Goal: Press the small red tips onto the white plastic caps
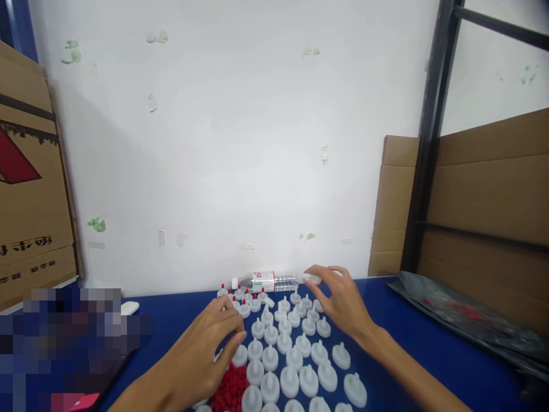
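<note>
"What do we list?"
"Blue tabletop [416, 323]; our left hand [214, 332], half-curled, near left, contents we cannot tell; our right hand [343, 297], far, thumb and fingers pinching a white cap [311, 278]."
"And smaller?"
"Clear plastic bottle [266, 281], far, on its side; white spouted caps [289, 382], rows, centre; red caps [231, 392], heaped near left."

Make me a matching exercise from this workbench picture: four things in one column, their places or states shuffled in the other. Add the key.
Things
1. Clear plastic bottle with a white cap
2. Small loose red plastic caps
3. Person's bare right hand
4. Dark grey plastic bag

Places or states
A. Pinching a white plastic piece
B. At the right side of the blue table
C. On its side along the white wall
D. Heaped near the picture's bottom edge

Pairs: 1-C, 2-D, 3-A, 4-B
</note>
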`<state>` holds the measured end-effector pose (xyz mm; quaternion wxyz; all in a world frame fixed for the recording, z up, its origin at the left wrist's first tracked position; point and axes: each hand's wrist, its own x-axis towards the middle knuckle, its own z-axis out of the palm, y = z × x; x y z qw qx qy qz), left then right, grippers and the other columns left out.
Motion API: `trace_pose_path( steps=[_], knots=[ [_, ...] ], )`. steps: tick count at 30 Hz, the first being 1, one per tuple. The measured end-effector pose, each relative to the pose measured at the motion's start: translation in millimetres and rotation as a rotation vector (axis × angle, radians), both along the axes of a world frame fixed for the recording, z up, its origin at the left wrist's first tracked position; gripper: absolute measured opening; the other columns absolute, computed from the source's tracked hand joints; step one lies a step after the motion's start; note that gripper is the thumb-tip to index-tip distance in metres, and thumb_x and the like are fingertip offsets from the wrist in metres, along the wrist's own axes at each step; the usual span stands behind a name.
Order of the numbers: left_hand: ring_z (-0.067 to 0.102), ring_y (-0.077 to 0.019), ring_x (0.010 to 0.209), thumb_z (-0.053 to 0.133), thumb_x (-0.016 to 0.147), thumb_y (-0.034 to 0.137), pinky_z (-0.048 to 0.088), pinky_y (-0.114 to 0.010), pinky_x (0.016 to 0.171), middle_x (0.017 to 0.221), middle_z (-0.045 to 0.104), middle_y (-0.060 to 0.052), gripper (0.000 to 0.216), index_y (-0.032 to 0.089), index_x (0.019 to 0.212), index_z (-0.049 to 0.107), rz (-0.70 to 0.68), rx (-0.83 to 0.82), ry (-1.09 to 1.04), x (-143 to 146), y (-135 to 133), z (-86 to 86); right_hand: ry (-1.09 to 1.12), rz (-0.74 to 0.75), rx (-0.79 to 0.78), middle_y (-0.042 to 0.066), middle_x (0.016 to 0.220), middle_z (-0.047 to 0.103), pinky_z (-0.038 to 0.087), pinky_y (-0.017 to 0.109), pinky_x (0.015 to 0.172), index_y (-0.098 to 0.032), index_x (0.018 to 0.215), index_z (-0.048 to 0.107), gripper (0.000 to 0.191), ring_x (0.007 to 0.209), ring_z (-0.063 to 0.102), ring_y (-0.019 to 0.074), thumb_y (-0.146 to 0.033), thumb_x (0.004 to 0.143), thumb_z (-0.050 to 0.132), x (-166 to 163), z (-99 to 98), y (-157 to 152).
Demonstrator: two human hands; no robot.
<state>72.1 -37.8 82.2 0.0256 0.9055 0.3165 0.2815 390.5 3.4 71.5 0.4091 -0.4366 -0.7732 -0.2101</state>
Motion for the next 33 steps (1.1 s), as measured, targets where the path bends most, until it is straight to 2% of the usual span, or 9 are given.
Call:
trace_pose_path(
  steps=[3,6,10,15,19,22,25,30,33],
  knots=[
    [0.054,-0.0223,0.093,0.047,0.090,0.007,0.047,-0.041,0.095,0.087,0.063,-0.003,0.020,0.022,0.082,0.057,-0.028,0.062,0.039,-1.7,0.6,-6.4,0.029,-0.057,-0.027,0.009,0.111,0.076,0.046,0.047,0.100,-0.023,0.113,0.065,0.022,0.097,0.072,0.0257,-0.028,0.102,0.047,14.1,-4.6,11.1],
    [0.055,-0.0221,0.091,0.048,0.080,0.003,0.045,-0.043,0.099,0.086,0.063,-0.002,0.021,0.022,0.077,0.056,-0.051,0.040,0.035,-0.5,-0.9,-12.5,0.010,-0.058,-0.063,0.008,0.112,0.076,0.046,0.047,0.101,-0.024,0.116,0.064,0.022,0.101,0.072,0.0257,-0.028,0.101,0.048,14.8,-12.4,14.7],
    [0.055,-0.0214,0.091,0.044,0.083,0.005,0.043,-0.043,0.101,0.086,0.063,-0.002,0.021,0.022,0.075,0.053,-0.044,0.043,0.037,-2.3,0.2,-11.3,-0.021,-0.047,-0.111,0.006,0.112,0.075,0.043,0.047,0.105,-0.025,0.112,0.062,0.018,0.100,0.071,0.0233,-0.027,0.102,0.048,13.4,-16.9,16.5],
    [0.054,-0.0238,0.088,0.040,0.090,0.010,0.044,-0.041,0.084,0.085,0.061,-0.004,0.022,0.021,0.077,0.054,0.101,0.108,0.096,-10.5,13.0,-5.5,-0.039,-0.101,-0.166,0.006,0.115,0.074,0.040,0.047,0.108,-0.025,0.107,0.063,0.017,0.105,0.070,0.0233,-0.032,0.103,0.048,21.6,-15.9,21.2],
    [0.058,-0.0259,0.092,0.034,0.096,0.013,0.043,-0.041,0.085,0.092,0.065,-0.007,0.028,0.021,0.086,0.059,0.321,0.154,0.201,-19.1,26.7,-5.5,-0.024,-0.236,-0.225,0.012,0.120,0.069,0.044,0.048,0.099,-0.023,0.103,0.069,0.023,0.111,0.066,0.0307,-0.037,0.101,0.051,32.7,-16.4,27.2],
    [0.064,-0.0252,0.083,0.030,0.100,0.016,0.043,-0.038,0.077,0.087,0.068,-0.008,0.034,0.021,0.086,0.061,0.484,0.091,0.275,-25.4,33.1,-8.6,-0.019,-0.348,-0.333,0.013,0.101,0.071,0.049,0.044,0.086,-0.020,0.099,0.072,0.027,0.095,0.069,0.0312,-0.036,0.100,0.050,43.4,-16.9,32.4],
    [0.066,-0.0265,0.074,0.032,0.100,0.018,0.040,-0.036,0.068,0.076,0.069,-0.008,0.035,0.021,0.081,0.062,0.555,0.043,0.302,-29.3,35.9,-14.9,-0.034,-0.421,-0.500,0.008,0.080,0.070,0.051,0.040,0.077,-0.019,0.094,0.072,0.024,0.079,0.070,0.0260,-0.032,0.100,0.053,56.6,-18.6,36.7],
    [0.067,-0.0295,0.079,0.033,0.097,0.021,0.040,-0.037,0.070,0.079,0.070,-0.010,0.036,0.020,0.086,0.067,0.589,-0.043,0.333,-29.5,38.9,-27.1,-0.088,-0.429,-0.777,0.005,0.101,0.071,0.057,0.038,0.081,-0.016,0.105,0.068,0.024,0.088,0.068,0.0189,-0.039,0.100,0.064,74.6,-23.2,39.7],
    [0.067,-0.0293,0.080,0.033,0.099,0.024,0.041,-0.038,0.070,0.081,0.071,-0.011,0.037,0.021,0.082,0.066,0.564,-0.107,0.338,-30.0,41.2,-29.6,-0.096,-0.336,-0.887,0.003,0.081,0.073,0.054,0.031,0.073,-0.017,0.098,0.070,0.024,0.074,0.070,0.0176,-0.040,0.098,0.064,74.8,-23.3,38.7]
  ],
)
